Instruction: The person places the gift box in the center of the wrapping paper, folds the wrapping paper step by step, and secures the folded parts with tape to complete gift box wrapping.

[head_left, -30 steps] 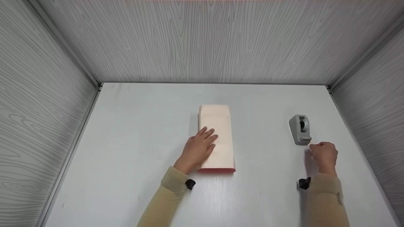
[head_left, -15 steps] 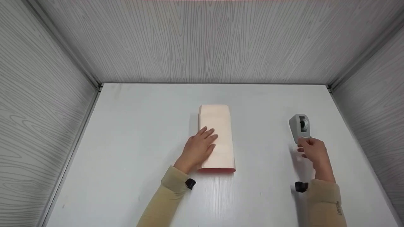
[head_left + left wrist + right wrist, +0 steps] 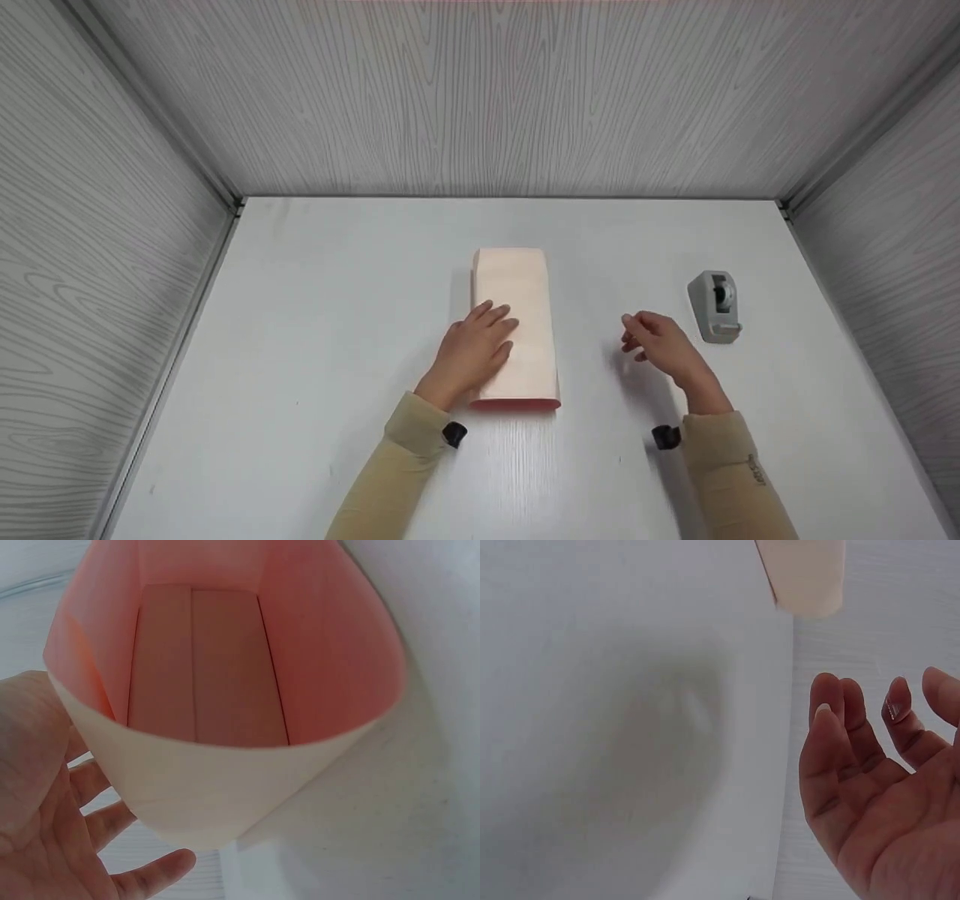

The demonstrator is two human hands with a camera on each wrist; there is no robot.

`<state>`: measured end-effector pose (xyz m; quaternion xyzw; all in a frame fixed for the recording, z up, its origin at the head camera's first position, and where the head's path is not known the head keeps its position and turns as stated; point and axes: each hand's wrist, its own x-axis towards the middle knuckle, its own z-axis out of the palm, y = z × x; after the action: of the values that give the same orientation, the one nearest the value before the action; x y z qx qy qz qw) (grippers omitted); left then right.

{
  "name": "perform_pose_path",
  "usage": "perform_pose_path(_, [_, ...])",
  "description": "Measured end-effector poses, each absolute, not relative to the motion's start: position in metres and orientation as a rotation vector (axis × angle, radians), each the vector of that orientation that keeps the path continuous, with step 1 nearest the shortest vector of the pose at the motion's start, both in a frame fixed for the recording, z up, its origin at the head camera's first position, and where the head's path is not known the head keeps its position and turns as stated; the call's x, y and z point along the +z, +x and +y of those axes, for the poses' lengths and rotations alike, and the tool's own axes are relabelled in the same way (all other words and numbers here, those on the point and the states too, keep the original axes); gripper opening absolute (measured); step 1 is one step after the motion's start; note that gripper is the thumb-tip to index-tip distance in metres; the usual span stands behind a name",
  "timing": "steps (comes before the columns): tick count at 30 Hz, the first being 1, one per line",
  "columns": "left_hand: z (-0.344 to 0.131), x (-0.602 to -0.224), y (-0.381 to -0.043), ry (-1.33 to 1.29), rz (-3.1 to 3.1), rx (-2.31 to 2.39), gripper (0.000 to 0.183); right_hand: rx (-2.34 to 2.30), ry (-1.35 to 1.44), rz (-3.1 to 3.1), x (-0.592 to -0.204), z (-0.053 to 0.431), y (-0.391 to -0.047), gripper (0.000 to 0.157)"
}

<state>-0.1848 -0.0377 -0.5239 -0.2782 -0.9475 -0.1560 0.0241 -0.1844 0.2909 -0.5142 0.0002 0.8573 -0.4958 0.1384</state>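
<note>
A cream paper wrapper (image 3: 521,337), pink on its inner side, lies lengthwise mid-table. Through its open near end, the left wrist view shows a box (image 3: 217,667) with a seam down its end face. My left hand (image 3: 471,352) rests on the wrapper's left side with fingers extended. To the right, above the table, is my right hand (image 3: 664,346), thumb and index fingertips together. A small clear piece of tape (image 3: 891,709) with a toothed edge shows against another fingertip of it. The grey tape dispenser (image 3: 715,307) stands beyond and to the right of that hand.
The white table (image 3: 337,262) is enclosed by grey wood-grain panels (image 3: 510,97) at the back and both sides. A black wrist camera (image 3: 454,435) sits at the left cuff and another on the right.
My right hand has gone to the dispenser's front, then moved left away from it toward the wrapper. My left hand and the wrapper have stayed in place.
</note>
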Motion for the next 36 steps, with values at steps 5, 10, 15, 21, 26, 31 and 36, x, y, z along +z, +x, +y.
perform_pose_path(5, [-0.037, -0.523, -0.185, -0.856, -2.928, -0.468, 0.037, -1.441, -0.136, 2.436, -0.511, 0.262, -0.193, 0.047])
perform_pose_path(10, [-0.038, -0.526, -0.184, -0.858, -2.918, -0.472, 0.036, -1.468, -0.217, 2.386, -0.505, 0.242, -0.199, 0.043])
perform_pose_path(15, [-0.037, -0.528, -0.183, -0.850, -2.910, -0.474, 0.038, -1.473, -0.281, 2.369, -0.500, 0.229, -0.204, 0.042])
perform_pose_path(21, [-0.038, -0.529, -0.184, -0.825, -2.911, -0.500, 0.038, -1.476, -0.304, 2.332, -0.495, 0.217, -0.211, 0.046])
perform_pose_path(26, [-0.036, -0.529, -0.185, -0.811, -2.929, -0.506, 0.038, -1.461, -0.351, 2.304, -0.495, 0.213, -0.217, 0.041])
perform_pose_path(31, [-0.034, -0.525, -0.187, -0.797, -2.923, -0.511, 0.036, -1.482, -0.365, 2.238, -0.492, 0.212, -0.223, 0.037])
perform_pose_path(36, [-0.030, -0.523, -0.188, -0.790, -2.926, -0.518, 0.038, -1.456, -0.342, 2.142, -0.489, 0.211, -0.231, 0.043])
